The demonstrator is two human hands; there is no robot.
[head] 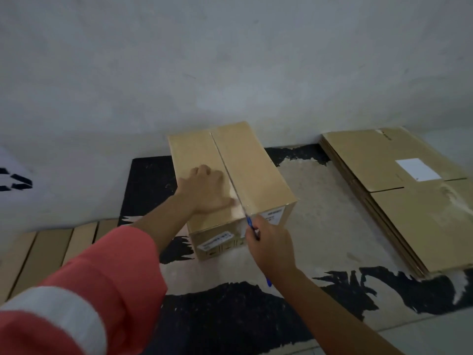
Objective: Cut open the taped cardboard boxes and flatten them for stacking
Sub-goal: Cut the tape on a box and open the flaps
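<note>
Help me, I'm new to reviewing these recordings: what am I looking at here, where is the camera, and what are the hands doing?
There is no machine here. A person works with bare hands, and the single picture comes from a wide-angle camera on their head, looking forward and down. A taped cardboard box stands on a black-and-beige mat by a grey wall. The left hand, its arm in a coral sleeve, rests flat on the box top. The right hand has its grip on a blue-handled knife, whose blade lies along the box's taped centre seam. To the right lies a stack of flattened boxes. At the lower left lie more flat cardboard pieces.
</note>
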